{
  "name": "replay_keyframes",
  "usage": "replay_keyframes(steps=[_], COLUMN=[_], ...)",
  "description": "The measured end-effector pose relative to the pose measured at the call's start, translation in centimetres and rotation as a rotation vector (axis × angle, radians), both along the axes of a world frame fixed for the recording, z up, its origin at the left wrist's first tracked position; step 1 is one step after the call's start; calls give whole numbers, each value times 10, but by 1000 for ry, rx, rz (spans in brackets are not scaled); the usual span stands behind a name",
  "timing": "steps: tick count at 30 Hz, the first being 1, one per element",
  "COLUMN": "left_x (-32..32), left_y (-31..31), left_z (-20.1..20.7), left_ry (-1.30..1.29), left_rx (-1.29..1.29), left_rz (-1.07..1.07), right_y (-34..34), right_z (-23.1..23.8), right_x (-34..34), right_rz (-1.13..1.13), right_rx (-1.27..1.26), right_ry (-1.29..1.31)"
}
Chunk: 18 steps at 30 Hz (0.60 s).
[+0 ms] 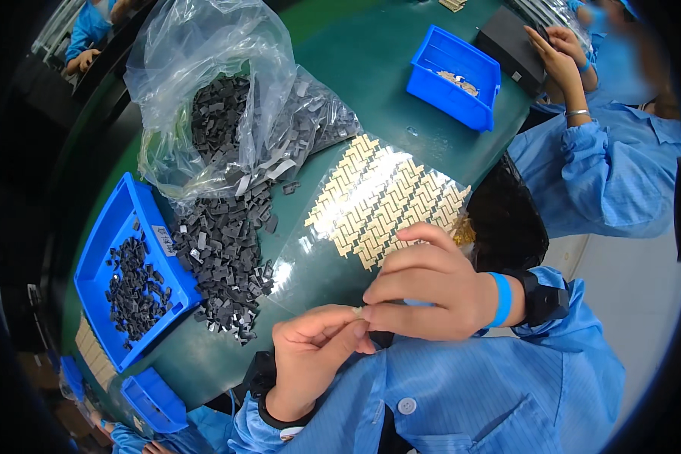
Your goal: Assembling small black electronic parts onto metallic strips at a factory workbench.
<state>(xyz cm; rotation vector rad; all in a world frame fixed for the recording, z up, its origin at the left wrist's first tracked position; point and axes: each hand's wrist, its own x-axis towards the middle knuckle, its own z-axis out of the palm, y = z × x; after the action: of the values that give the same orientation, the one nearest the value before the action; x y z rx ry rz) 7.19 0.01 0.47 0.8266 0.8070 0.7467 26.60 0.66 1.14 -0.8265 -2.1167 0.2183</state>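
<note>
Left hand [314, 356] is pinched, thumb against finger, on a small pale piece [358, 311] before the blue coat [461, 386]; right hand [435, 291] is curled in against it, its grip unclear. Light pressure should be used, and work kept over the table [356, 64], lest the piece be lost.

Pale speck [357, 310] at the meeting point of the hands [310, 349], partly out of sight, too tiny for a sure shape.

Left grip [310, 352] and right grip [431, 291] meet at a small pale piece [357, 311] near rows of beige parts [390, 203].
</note>
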Motion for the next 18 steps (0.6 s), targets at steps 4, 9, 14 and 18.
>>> replay_keyframes(steps=[4, 9, 14, 18], left_x=[1, -1, 0, -3], left_y=[-3, -6, -11, -11], left_z=[-1, -9, -9, -14], left_ry=[122, 268, 369, 182], left_rx=[136, 410, 470, 317], left_rz=[61, 24, 10, 47], right_y=[-3, -7, -9, -8], right_z=[-7, -13, -15, -21], right_x=[-5, -8, -8, -1], right_rz=[-30, -4, 9, -94], right_rx=[-98, -194, -249, -609], right_ry=[-6, 74, 101, 494])
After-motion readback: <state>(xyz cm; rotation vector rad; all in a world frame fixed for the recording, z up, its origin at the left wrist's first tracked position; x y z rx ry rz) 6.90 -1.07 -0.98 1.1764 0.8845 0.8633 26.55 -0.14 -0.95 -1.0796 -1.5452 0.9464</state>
